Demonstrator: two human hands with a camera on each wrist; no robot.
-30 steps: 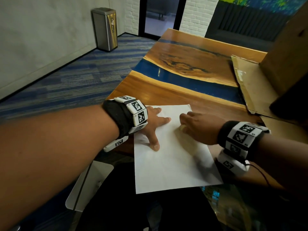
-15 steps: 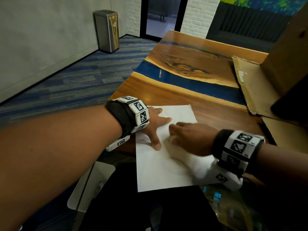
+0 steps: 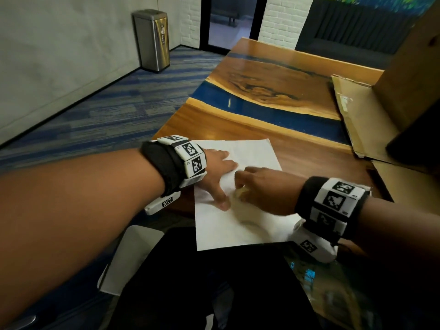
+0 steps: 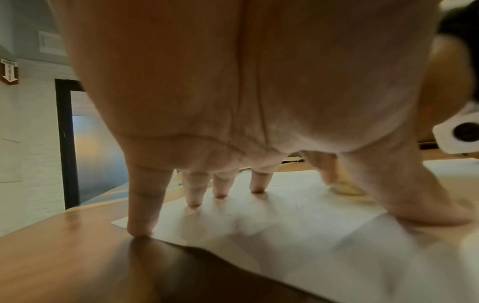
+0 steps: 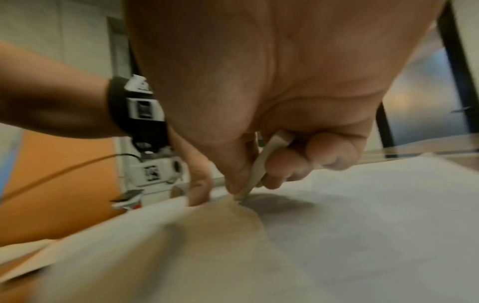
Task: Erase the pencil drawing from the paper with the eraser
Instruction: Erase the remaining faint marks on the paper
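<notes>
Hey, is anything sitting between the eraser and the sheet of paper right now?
No. The right hand pinches the eraser, whose lower tip touches the paper. The left hand presses the sheet beside it, not under it.

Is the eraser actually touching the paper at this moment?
Touching. The right wrist view shows the eraser, pinched in the right hand, with its lower tip pressed onto the paper, no gap visible beneath it.
</notes>
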